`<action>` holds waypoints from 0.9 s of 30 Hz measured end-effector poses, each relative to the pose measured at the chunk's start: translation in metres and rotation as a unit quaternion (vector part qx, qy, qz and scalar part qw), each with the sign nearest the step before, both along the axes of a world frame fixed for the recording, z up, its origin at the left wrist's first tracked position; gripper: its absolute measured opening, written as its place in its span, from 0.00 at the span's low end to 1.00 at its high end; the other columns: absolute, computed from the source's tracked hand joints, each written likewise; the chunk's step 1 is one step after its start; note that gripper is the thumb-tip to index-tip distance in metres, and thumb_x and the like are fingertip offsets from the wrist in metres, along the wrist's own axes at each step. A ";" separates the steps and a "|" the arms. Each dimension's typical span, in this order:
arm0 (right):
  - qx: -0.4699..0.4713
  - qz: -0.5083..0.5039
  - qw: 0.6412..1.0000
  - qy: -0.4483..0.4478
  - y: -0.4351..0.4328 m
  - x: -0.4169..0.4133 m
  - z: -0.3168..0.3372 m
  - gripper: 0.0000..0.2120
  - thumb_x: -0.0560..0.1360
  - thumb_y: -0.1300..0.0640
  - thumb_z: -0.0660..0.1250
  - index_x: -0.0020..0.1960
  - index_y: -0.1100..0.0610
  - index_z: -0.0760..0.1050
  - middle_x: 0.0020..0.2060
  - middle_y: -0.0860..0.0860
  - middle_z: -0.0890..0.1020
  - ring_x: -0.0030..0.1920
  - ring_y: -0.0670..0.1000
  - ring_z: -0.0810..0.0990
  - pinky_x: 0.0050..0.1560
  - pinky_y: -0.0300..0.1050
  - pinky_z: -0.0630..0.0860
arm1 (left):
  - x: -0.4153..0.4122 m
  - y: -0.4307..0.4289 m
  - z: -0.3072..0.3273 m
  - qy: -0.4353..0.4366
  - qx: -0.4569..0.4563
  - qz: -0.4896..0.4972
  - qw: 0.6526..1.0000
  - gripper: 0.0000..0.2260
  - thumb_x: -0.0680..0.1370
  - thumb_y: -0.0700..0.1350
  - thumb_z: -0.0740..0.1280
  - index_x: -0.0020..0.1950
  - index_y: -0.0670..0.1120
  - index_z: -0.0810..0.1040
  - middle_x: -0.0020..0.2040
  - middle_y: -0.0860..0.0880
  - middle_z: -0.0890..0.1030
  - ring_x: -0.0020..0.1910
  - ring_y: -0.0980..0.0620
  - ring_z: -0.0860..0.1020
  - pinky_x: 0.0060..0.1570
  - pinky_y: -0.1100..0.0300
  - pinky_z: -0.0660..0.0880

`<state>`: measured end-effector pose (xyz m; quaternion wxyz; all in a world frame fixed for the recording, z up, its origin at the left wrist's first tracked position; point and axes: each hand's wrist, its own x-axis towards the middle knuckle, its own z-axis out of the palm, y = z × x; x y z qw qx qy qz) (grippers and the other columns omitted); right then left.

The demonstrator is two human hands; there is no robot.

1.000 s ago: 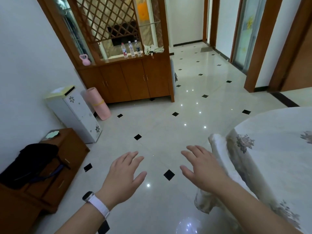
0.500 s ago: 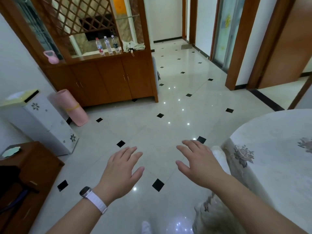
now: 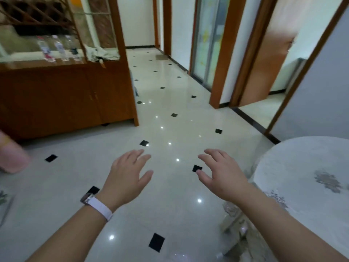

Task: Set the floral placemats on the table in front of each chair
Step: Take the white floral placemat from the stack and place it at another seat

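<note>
Both hands are held out flat over the shiny floor (image 3: 170, 186), palms down. The left hand (image 3: 126, 178) has its fingers spread a little and holds nothing. A white watch band (image 3: 100, 206) goes round that wrist. The right hand (image 3: 222, 176) is open too, with the fingers bent a bit at the tips, and it holds nothing.

The round table (image 3: 302, 176) sits at the right side, just beside the right arm. A pale cloth covers it all the way over and hangs down the edge. The cloth has small grey flower bunches on it; one flower bunch (image 3: 327, 179) is on the top near the right edge of the view, and more show low on the hanging part by the right arm. I cannot tell if any of these flower patches are mats lying on the cloth or just part of the cloth. The picture is a bit blurry there. No mat is in either hand.

The floor is light tile with little black squares, and spots of light shine on it. A big brown wooden cabinet (image 3: 66, 95) stands at the left, well apart from the table. Some clear bottles (image 3: 54, 48) stand on its shelf, and a crumpled light cloth (image 3: 100, 52) lies near them. Something pink (image 3: 11, 154) is at the far left edge, too blurry to name.
</note>
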<state>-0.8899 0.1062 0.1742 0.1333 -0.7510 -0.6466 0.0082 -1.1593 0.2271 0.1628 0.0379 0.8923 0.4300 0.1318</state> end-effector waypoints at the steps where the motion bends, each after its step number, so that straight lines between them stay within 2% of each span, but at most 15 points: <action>1: -0.002 -0.011 1.000 -0.002 0.007 0.003 0.003 0.23 0.78 0.42 0.61 0.70 0.48 0.71 0.71 0.49 0.71 0.72 0.53 0.66 0.71 0.52 0.65 | 0.004 0.014 0.000 -0.008 -0.001 -0.010 1.000 0.26 0.76 0.62 0.52 0.69 0.53 0.72 0.71 0.50 0.72 0.70 0.47 0.68 0.67 0.48 0.63; 8: -0.007 -0.059 0.998 -0.021 0.066 0.029 0.015 0.24 0.79 0.41 0.59 0.72 0.47 0.68 0.73 0.47 0.69 0.73 0.51 0.63 0.72 0.51 0.62 | 0.031 0.098 0.000 -0.047 -0.007 -0.051 0.998 0.25 0.77 0.62 0.51 0.70 0.54 0.71 0.71 0.52 0.71 0.70 0.48 0.67 0.68 0.48 0.63; 13: -0.005 -0.079 0.997 0.003 0.118 0.058 0.000 0.24 0.79 0.40 0.58 0.73 0.46 0.67 0.73 0.46 0.68 0.74 0.50 0.62 0.72 0.50 0.61 | 0.056 0.171 -0.007 -0.054 0.003 -0.043 0.998 0.24 0.77 0.63 0.52 0.69 0.56 0.70 0.70 0.53 0.72 0.69 0.49 0.68 0.67 0.46 0.64; 20: -0.013 -0.087 0.995 0.053 0.218 0.125 -0.037 0.24 0.79 0.41 0.59 0.73 0.47 0.68 0.74 0.47 0.68 0.74 0.50 0.62 0.73 0.49 0.61 | 0.117 0.270 -0.018 0.006 -0.006 -0.043 0.999 0.24 0.76 0.63 0.53 0.70 0.58 0.69 0.71 0.53 0.71 0.69 0.49 0.67 0.66 0.46 0.64; 24: -0.022 -0.088 0.994 0.063 0.274 0.167 -0.040 0.24 0.79 0.41 0.59 0.72 0.48 0.68 0.74 0.47 0.68 0.74 0.51 0.62 0.72 0.50 0.62 | 0.167 0.324 -0.011 0.040 -0.003 -0.063 0.997 0.25 0.76 0.63 0.53 0.70 0.57 0.70 0.70 0.52 0.72 0.69 0.48 0.68 0.65 0.47 0.66; 27: -0.022 -0.091 0.994 0.060 0.302 0.195 -0.031 0.24 0.79 0.42 0.59 0.73 0.48 0.67 0.74 0.47 0.67 0.74 0.51 0.61 0.71 0.50 0.63 | 0.205 0.350 -0.005 0.032 -0.004 -0.077 0.996 0.26 0.76 0.63 0.53 0.70 0.55 0.71 0.70 0.51 0.73 0.69 0.48 0.69 0.66 0.46 0.65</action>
